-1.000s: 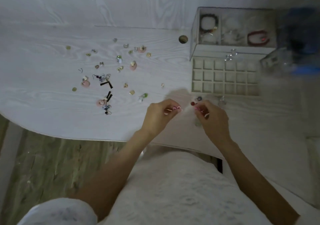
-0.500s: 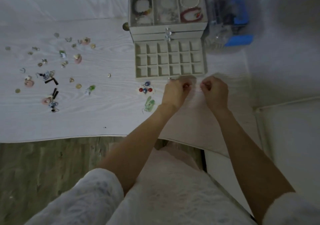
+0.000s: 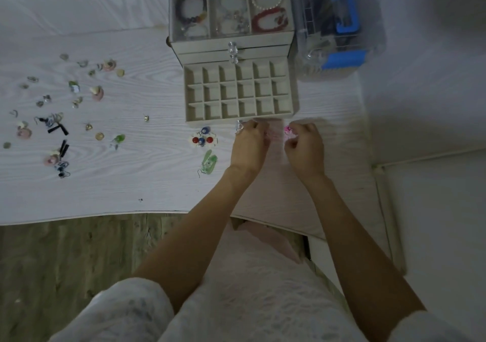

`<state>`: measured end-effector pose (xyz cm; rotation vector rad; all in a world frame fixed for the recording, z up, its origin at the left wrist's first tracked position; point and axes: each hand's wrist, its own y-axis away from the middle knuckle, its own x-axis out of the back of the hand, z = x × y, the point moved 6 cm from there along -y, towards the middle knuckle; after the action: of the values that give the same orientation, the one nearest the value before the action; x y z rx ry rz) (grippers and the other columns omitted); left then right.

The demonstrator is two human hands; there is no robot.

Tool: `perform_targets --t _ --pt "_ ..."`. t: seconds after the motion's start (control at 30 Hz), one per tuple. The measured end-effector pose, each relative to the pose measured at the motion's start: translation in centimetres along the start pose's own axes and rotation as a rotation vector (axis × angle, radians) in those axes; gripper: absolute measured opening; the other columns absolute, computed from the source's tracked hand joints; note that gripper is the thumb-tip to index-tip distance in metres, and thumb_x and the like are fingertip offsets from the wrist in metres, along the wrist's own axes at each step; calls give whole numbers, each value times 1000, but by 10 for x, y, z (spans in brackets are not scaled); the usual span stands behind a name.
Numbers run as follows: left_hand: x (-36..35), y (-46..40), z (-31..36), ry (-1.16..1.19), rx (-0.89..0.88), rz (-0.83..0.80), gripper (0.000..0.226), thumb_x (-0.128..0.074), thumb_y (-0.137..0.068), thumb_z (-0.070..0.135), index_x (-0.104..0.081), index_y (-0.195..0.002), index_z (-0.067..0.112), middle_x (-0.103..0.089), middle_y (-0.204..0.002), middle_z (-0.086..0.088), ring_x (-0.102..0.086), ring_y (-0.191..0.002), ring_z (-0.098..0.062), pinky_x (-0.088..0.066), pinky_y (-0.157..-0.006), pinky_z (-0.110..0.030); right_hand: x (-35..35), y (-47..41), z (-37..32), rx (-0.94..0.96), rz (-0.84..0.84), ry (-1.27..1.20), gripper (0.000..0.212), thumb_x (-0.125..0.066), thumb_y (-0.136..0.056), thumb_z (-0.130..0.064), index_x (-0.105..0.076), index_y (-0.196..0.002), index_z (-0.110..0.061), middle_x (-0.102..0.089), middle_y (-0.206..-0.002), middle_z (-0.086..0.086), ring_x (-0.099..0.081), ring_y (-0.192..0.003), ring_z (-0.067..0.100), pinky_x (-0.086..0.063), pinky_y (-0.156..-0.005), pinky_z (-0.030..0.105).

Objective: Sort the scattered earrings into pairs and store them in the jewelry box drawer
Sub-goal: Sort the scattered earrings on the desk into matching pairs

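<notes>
A grey jewelry box (image 3: 231, 43) stands at the table's back, its gridded drawer (image 3: 240, 91) pulled out toward me with its cells bare. Just in front of the drawer, my right hand (image 3: 305, 148) pinches a small pink earring (image 3: 287, 130). My left hand (image 3: 249, 147) has its fingers curled near the drawer's clear knob; what it holds is blurred. Left of my hands lie a red-and-blue earring pair (image 3: 202, 139) and a green pair (image 3: 209, 163). Several loose earrings (image 3: 57, 110) are scattered on the left of the white table (image 3: 147, 173).
The box's top tray holds bracelets (image 3: 268, 16). A clear plastic container with blue parts (image 3: 339, 25) stands right of the box. The table's curved front edge runs near my lap, with wooden floor below left.
The view has swung right, so the box now sits in the middle. Both hands have moved from the table's front up to the drawer's front edge and drawn slightly apart.
</notes>
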<state>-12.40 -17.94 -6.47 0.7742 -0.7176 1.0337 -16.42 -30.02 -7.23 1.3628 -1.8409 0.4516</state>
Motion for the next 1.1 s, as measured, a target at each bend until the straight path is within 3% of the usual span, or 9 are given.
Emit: perform_targets --t 0.1,0.23,0.37,0.47,0.63,0.73,0.83,0.97,1.1 --pt "3 -4 3 57 33 34 28 -50 -87 3 -61 -113 4 -61 -114 -17 -58 -101 -31 -46 -87 -37 -6 -1 -9 -22 19 -66 32 -56 -81 1 -63 -111 -6 -56 -110 19 -60 -93 33 -49 -83 36" --pt "5 -4 4 158 53 86 26 -50 -90 6 -64 -111 9 -69 -104 -13 -63 -94 -27 -48 -88 -38 -12 -4 -15 -19 14 -101 31 -58 -79 1 -65 -108 -7 -61 -102 17 -60 -91 30 -49 -81 32" --pt "3 1 7 231 -4 81 29 -52 -89 9 -62 -116 12 -72 -100 -10 -65 -89 -24 -45 -81 -27 -10 -3 -14 -26 25 -169 33 -56 -79 4 -64 -109 -8 -68 -99 13 -63 -90 24 -46 -78 23" --pt "8 5 6 248 -43 58 34 -52 -86 4 -61 -118 10 -71 -104 -10 -64 -92 -25 -40 -76 -18 -9 0 -16 -3 12 -174 36 -55 -79 6 -63 -111 -8 -66 -104 14 -63 -93 24 -46 -80 24" --pt "33 21 -5 157 -137 -7 32 -47 -90 4 -62 -117 11 -69 -108 -14 -63 -95 -30 -48 -82 -35 2 16 -34 154 -8 8 28 -55 -85 -4 -62 -112 -9 -60 -112 14 -58 -101 32 -50 -84 44" --pt "64 44 -27 21 -225 29 27 -47 -94 16 -63 -116 17 -70 -109 -6 -66 -95 -28 -53 -74 -40 0 30 -57 301 -39 173 23 -52 -88 -7 -63 -107 -7 -62 -112 15 -59 -100 33 -51 -77 41" --pt "107 77 -69 -80 -263 179 22 -52 -92 21 -66 -109 20 -73 -98 0 -68 -84 -24 -55 -61 -37 -19 39 -102 456 -108 242 19 -52 -89 -11 -65 -104 -10 -67 -99 11 -63 -86 30 -48 -67 34" --pt "153 109 -153 -95 -67 354 19 -55 -89 22 -68 -102 21 -74 -86 4 -68 -79 -18 -53 -58 -30 -65 41 -165 617 -233 283 20 -51 -91 -12 -65 -105 -14 -69 -96 6 -64 -81 27 -45 -63 30" --pt "180 123 -236 -78 249 492 20 -61 -85 19 -68 -104 18 -73 -93 0 -65 -88 -24 -50 -71 -30 -123 31 -225 741 -343 293 24 -49 -91 -10 -64 -109 -11 -67 -104 7 -59 -97 27 -48 -75 33"
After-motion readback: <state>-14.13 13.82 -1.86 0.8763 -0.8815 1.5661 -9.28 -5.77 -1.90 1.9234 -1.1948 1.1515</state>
